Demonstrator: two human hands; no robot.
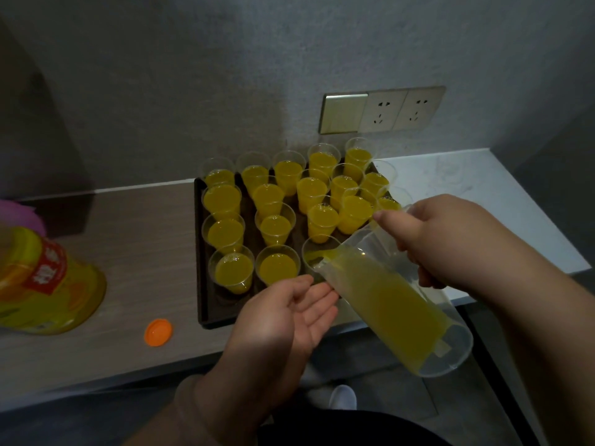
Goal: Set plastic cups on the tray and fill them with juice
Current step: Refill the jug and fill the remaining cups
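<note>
A dark tray [202, 284] on the counter holds several clear plastic cups [275, 225] filled with yellow juice. My right hand [441, 236] grips the handle of a clear plastic pitcher [396, 300], which is tilted with its spout over a front-row cup [314, 252]; juice runs into that cup. My left hand [289, 313] is palm up with straight fingers under the pitcher's spout end, at the tray's front edge.
A large juice bottle [42, 284] with a red label stands at the left, its orange cap [158, 332] lying on the counter. Wall sockets [383, 109] sit behind the tray. The pale counter section [467, 188] extends right of the tray.
</note>
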